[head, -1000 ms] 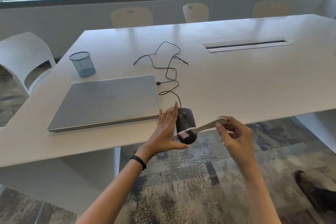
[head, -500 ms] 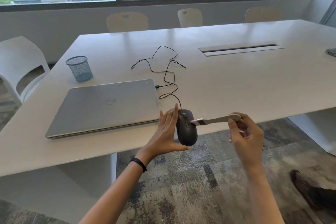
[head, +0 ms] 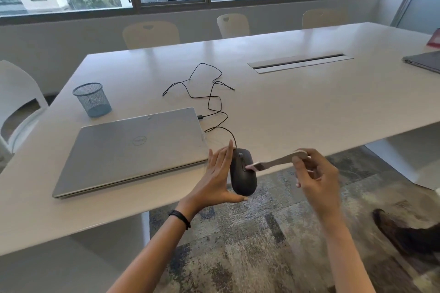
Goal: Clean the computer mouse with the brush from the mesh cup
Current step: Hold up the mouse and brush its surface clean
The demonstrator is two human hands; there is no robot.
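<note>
A black wired computer mouse (head: 243,176) is held up over the table's front edge, top facing me. My left hand (head: 217,178) holds it from the left side, fingers straight behind it and thumb under its lower end. My right hand (head: 316,181) pinches the handle end of a small pale brush (head: 276,162). The brush head touches the mouse's top just right of the scroll wheel. The blue mesh cup (head: 92,99) stands on the table at the far left, with nothing showing above its rim.
A closed silver laptop (head: 133,150) lies left of the mouse, the mouse's black cable (head: 209,97) looping behind it. The white table (head: 309,107) has a cable slot (head: 300,63); another laptop (head: 423,62) sits far right. Chairs stand around; a shoe (head: 404,235) is on the carpet.
The brush head moved from the mouse's lower end up to its middle, by the scroll wheel. My left hand has kept the mouse in the same place.
</note>
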